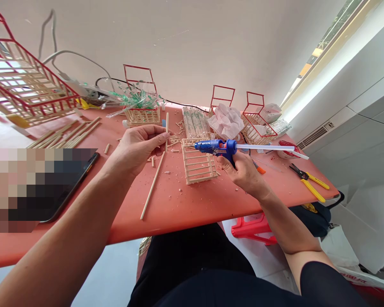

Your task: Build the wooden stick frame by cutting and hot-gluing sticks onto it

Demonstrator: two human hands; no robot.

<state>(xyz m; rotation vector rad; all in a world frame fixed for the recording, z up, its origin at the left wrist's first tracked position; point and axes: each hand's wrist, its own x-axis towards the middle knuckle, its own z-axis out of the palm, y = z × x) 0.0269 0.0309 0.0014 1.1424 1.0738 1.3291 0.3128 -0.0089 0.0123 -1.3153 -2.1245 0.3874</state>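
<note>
My left hand pinches a short wooden stick, which stands upright between thumb and fingers. In my right hand is a blue glue gun, its nozzle pointing left and a long white glue stick jutting from its back. Just below the nozzle, a small crate of glued wooden sticks sits on the orange table. Whether the nozzle touches the crate I cannot tell. A longer stick lies on the table below my left hand.
Yellow-handled pliers lie at the right. Wooden sticks and a phone are at the left. Behind stand red-trimmed stick baskets, crumpled tissue and wrapped bundles. A large red-trimmed stick frame rises at far left.
</note>
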